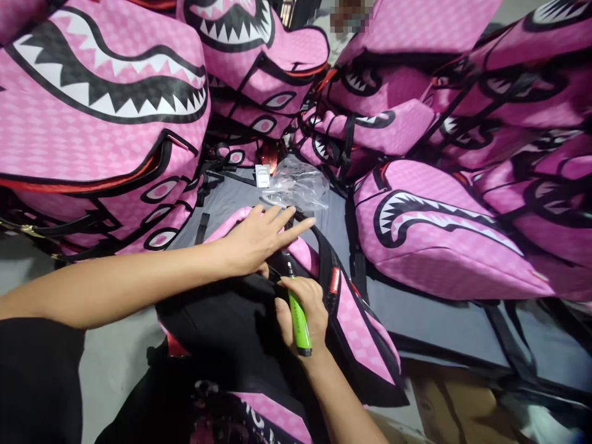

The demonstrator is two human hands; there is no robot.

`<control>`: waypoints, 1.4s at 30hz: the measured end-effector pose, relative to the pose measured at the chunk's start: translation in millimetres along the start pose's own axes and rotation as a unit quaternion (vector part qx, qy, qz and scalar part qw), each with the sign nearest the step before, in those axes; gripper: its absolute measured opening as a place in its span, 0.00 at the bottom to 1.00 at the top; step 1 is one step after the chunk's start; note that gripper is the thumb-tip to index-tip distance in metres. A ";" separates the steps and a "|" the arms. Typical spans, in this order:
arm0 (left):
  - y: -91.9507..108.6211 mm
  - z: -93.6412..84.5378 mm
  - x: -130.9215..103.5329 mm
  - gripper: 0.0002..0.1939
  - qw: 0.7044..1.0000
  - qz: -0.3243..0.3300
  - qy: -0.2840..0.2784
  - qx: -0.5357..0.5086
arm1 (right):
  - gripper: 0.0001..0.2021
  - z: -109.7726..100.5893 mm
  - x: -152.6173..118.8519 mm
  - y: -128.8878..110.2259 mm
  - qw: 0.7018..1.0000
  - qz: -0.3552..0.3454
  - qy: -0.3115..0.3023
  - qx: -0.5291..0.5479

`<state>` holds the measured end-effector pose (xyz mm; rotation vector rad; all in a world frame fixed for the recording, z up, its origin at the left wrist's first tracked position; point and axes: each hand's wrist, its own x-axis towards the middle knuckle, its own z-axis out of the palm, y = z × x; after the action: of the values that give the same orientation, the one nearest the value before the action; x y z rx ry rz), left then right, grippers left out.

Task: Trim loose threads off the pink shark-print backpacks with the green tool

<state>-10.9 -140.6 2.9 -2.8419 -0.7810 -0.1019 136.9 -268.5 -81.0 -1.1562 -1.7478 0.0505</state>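
Note:
A black and pink backpack [231, 333] lies in front of me on the grey table. My left hand [261, 237] rests on its top edge, fingers spread, the thumb tucked low against the black fabric. Just below and to the right, my right hand [305, 308] is wrapped round a bright green pen-like tool [300, 324], whose thin metal tip points up toward the left hand. Beside the right hand runs a black strap with a red label [335, 280]. What the tip touches is hidden near the left palm.
Stacks of pink shark-mouth bags stand at the left [106, 142] and right [439, 228]. Clear plastic wrap [296, 182] and a white tag [263, 176] lie beyond the backpack on the grey table [407, 320]. A cardboard box [456, 407] is below right.

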 end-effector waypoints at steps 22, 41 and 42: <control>7.2 13.6 13.8 0.50 0.993 -0.101 -0.032 0.056 | 0.16 -40.8 63.2 17.1 0.954 0.095 -0.281 0.046; 7.1 8.7 8.9 0.34 0.993 -0.095 -0.031 0.056 | 0.12 -42.1 92.2 16.7 0.913 0.077 -0.402 0.008; 6.9 8.8 8.9 0.34 0.993 -0.095 -0.031 0.056 | 0.12 -40.9 92.2 16.4 0.914 0.076 -0.399 0.001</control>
<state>0.5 -140.2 -5.8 -2.6726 -1.0349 0.0043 174.1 -212.3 -4.2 -1.3740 -2.3420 0.7087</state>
